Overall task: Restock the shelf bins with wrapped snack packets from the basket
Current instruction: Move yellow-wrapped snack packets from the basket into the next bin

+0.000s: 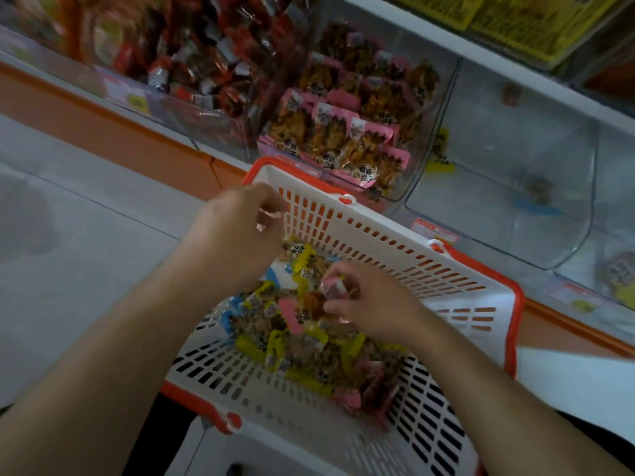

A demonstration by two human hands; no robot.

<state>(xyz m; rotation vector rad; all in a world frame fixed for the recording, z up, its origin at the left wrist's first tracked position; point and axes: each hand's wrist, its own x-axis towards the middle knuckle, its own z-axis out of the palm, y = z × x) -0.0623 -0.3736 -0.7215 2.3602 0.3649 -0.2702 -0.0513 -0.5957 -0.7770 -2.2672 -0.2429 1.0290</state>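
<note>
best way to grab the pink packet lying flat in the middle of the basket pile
Pinch the pink packet by its flat pink sealed end, coming straight down from above. It lies on top of the pile with that strip exposed, and the basket walls block a side approach. The right hand already grips another packet; the left hand looks free.

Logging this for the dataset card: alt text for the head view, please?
A person's right hand pinches a pink-wrapped snack packet over mixed packets in a white slotted plastic basket with orange rim. The left hand hovers, loosely curled, at the basket's far-left corner. Behind, a clear plastic shelf bin of pink packets sits beside a nearly empty clear bin.
</note>
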